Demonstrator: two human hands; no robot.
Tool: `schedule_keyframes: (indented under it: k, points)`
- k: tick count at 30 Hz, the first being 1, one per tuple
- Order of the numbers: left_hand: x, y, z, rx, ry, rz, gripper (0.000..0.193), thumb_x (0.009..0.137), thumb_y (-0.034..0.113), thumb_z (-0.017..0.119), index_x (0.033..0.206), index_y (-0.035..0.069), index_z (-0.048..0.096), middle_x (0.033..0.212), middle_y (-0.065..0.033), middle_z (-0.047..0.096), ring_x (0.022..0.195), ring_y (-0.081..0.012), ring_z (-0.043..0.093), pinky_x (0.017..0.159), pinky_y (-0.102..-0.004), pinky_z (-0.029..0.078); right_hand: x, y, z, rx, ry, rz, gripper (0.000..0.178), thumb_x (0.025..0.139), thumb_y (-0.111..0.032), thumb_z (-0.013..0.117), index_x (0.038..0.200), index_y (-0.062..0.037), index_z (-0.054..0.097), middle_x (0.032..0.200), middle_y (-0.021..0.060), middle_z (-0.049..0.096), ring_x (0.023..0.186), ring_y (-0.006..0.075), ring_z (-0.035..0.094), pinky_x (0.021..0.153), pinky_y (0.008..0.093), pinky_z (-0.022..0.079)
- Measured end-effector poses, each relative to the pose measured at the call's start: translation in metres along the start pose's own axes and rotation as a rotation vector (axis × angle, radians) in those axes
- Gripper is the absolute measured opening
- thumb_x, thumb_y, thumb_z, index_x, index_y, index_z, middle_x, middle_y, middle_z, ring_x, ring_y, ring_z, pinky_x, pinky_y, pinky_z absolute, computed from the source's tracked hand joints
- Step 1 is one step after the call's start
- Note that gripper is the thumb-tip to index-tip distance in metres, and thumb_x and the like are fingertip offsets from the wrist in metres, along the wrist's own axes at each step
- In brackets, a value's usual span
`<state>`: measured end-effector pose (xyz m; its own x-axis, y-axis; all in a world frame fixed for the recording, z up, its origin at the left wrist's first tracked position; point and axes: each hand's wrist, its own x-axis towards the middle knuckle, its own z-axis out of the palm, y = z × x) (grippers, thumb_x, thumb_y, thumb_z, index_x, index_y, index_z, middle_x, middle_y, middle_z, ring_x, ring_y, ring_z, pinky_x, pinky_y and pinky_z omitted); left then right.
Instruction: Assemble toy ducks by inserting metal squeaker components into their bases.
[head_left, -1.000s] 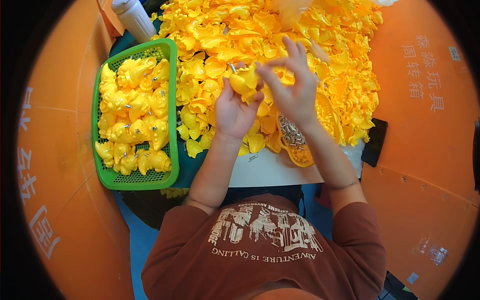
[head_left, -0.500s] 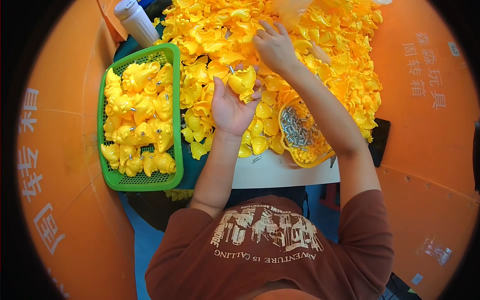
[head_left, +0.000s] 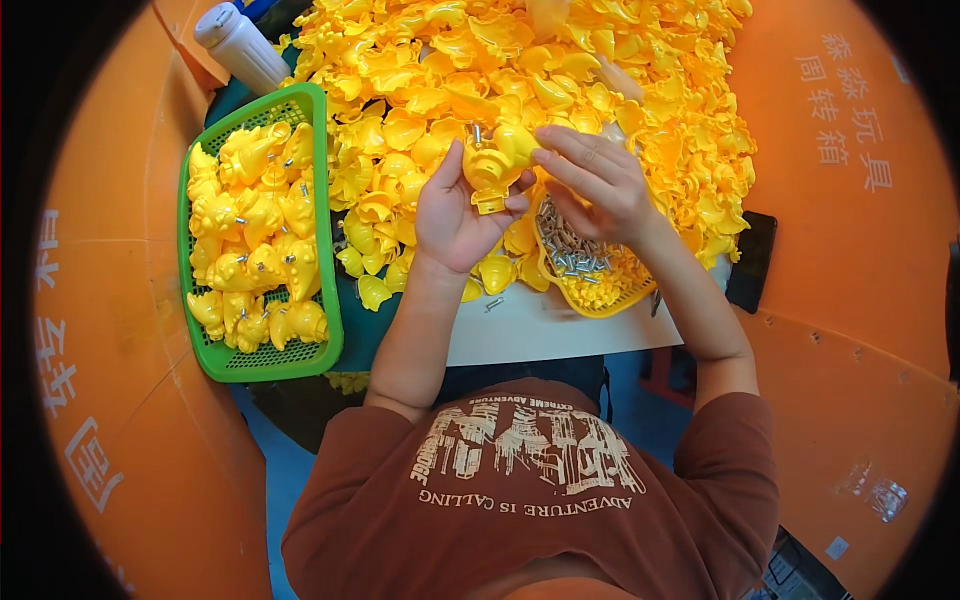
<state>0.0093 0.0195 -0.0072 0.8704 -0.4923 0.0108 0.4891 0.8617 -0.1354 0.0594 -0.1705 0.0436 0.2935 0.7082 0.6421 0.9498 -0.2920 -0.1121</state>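
Observation:
My left hand [head_left: 455, 220] is closed around a yellow plastic toy part [head_left: 490, 172], holding it above the pile. A small metal pin [head_left: 477, 133] sticks up at its upper end. At the part's right side, my right hand [head_left: 600, 185] has its fingertips on a rounded yellow shell piece [head_left: 516, 146], which touches or overlaps the part; the exact join cannot be made out. Below the right hand is a yellow basket [head_left: 600, 310] with metal pins [head_left: 580, 262] and small yellow pieces, partly hidden by that hand.
A large heap of yellow shells [head_left: 400, 75] covers the table's far side. On the left stands a green basket [head_left: 335, 250] of assembled yellow figures [head_left: 265, 225]. A white bottle [head_left: 240, 48] is behind it. One loose pin [head_left: 494, 303] lies near the table's front edge. Orange panels [head_left: 830, 400] flank the table.
My right hand has come back from the far heap to the part in my left hand, with a rounded yellow piece now at its fingertips. The whole view has shifted slightly.

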Motion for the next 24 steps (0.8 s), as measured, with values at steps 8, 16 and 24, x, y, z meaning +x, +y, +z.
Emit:
schedule_keyframes:
  k: [8, 16, 24]
  points:
    - [-0.001, -0.013, -0.002, 0.274, -0.027, 0.095, 0.05, 0.097, 0.042, 0.025, 0.123, 0.005, 0.045, 0.122, -0.0152, 0.052, 0.112, -0.0285, 0.052, 0.091, -0.0427, 0.044, 0.005, -0.04, 0.003, 0.274, 0.128, 0.557, 0.069, 0.061, -0.026, 0.083, 0.118, 0.0015, 0.055, 0.106, 0.015, 0.063, 0.097, 0.0213, 0.063, 0.083, 0.0286, 0.048]
    - [-0.001, -0.018, 0.014, 0.319, 0.071, 0.169, 0.052, 0.096, 0.046, 0.024, 0.124, 0.007, 0.043, 0.125, -0.0128, 0.05, 0.113, -0.0255, 0.051, 0.093, -0.0419, 0.044, 0.013, -0.047, -0.012, 0.178, -0.005, 0.369, 0.07, 0.064, -0.025, 0.08, 0.124, -0.0027, 0.05, 0.121, 0.012, 0.056, 0.119, 0.03, 0.048, 0.099, 0.0404, 0.034]
    - [-0.004, -0.025, 0.013, 0.425, 0.032, 0.241, 0.053, 0.095, 0.049, 0.029, 0.124, 0.006, 0.041, 0.122, -0.0108, 0.051, 0.112, -0.0231, 0.052, 0.09, -0.0415, 0.047, 0.015, -0.054, -0.001, 0.09, -0.09, 0.359, 0.069, 0.065, -0.027, 0.078, 0.125, -0.0065, 0.05, 0.128, 0.0109, 0.052, 0.125, 0.0311, 0.041, 0.103, 0.0421, 0.026]
